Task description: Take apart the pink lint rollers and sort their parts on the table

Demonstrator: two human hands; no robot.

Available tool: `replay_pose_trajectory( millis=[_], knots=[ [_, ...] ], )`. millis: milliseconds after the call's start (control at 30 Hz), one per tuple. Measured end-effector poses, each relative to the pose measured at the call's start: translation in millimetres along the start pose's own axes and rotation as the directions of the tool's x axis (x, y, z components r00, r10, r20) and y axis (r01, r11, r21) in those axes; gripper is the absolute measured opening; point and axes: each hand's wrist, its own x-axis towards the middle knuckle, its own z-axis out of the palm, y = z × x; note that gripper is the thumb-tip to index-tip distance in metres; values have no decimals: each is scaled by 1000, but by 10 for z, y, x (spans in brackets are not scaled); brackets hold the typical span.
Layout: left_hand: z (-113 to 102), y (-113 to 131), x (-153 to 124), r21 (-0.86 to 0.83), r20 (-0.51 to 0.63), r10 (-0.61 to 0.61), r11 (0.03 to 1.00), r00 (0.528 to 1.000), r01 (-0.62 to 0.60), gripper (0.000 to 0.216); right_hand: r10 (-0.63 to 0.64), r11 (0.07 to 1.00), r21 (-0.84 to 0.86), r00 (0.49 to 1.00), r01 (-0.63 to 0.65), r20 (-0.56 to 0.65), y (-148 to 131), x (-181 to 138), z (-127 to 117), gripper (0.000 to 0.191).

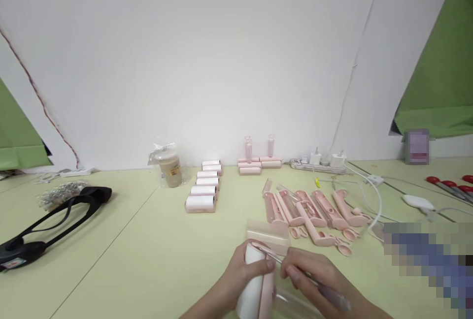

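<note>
My left hand (238, 272) is wrapped round a white lint roller (252, 279) with a pink holder along its side, tilted near the table's front edge. My right hand (314, 270) grips a screwdriver (334, 297) with a metal shaft and a translucent handle. Its tip touches the pink end at the roller's top. Just behind the hands lies a clear plastic cover (266, 234), and another clear cover (295, 304) is partly hidden below my right hand. Several pink holder parts (327, 210) lie beyond my right hand, with small pink end pieces (344, 248) beside them.
Several white rolls (200, 204) form a row left of centre. More pink-and-white rollers (250, 170) stand by the wall. A bagged cup (170, 169), a power strip (314, 165) with cables, a black strap-like frame (66, 215) and red-ended tools (449, 184) surround them. A person's blurred sleeve (428, 260) shows at right.
</note>
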Motion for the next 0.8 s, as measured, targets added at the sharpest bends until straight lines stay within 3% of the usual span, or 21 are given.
replay_pose_trajectory(
  millis=[233, 467, 567, 633, 667, 800],
  knots=[
    [-61, -106, 59, 157, -81, 128, 981, 988, -114, 38, -56, 997, -53, 998, 56, -9, 47, -40, 23, 24],
    [-91, -186, 98, 258, -48, 210, 947, 977, -191, 39, 77, 997, -31, 996, -76, 35, 113, -31, 122, 14],
    [-86, -163, 102, 304, -117, 204, 939, 972, -160, 33, -106, 977, -183, 993, 113, 44, 212, 24, 174, 12],
    [-97, -130, 104, 338, -163, 205, 930, 965, -140, 26, -280, 911, -307, 959, 277, 36, 280, 56, 201, 17],
    [-106, -113, 104, 357, -179, 213, 924, 961, -138, 24, -309, 885, -354, 950, 303, 40, 303, 64, 212, 18],
    [-128, -75, 105, 410, -191, 233, 901, 954, -138, 22, -184, 881, -411, 970, 234, 160, 305, 33, 272, 12]
  ],
)
